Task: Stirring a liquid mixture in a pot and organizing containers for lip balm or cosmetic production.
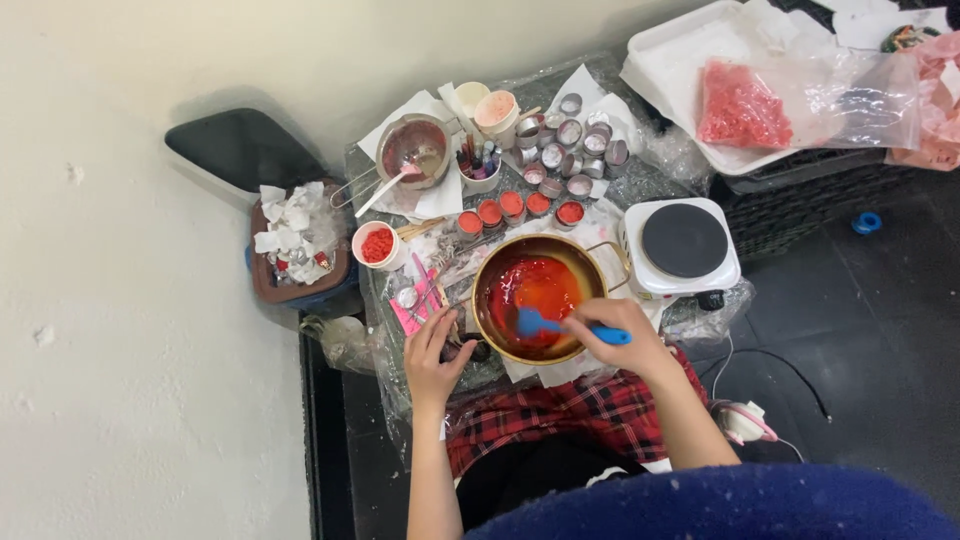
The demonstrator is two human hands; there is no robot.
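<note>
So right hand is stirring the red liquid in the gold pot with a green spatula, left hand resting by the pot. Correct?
Not quite: the spatula is blue, not green, as the head view shows. Otherwise right: right hand stirs red liquid in the gold pot, left hand beside it.

Single head-worn camera, high above the worktop [620, 185], facing almost straight down over the person's lap. Range is moderate: the whole worktop fits in frame, wall at left, dark floor at right. The wearer's blue garment cuts the lower edge.
</note>
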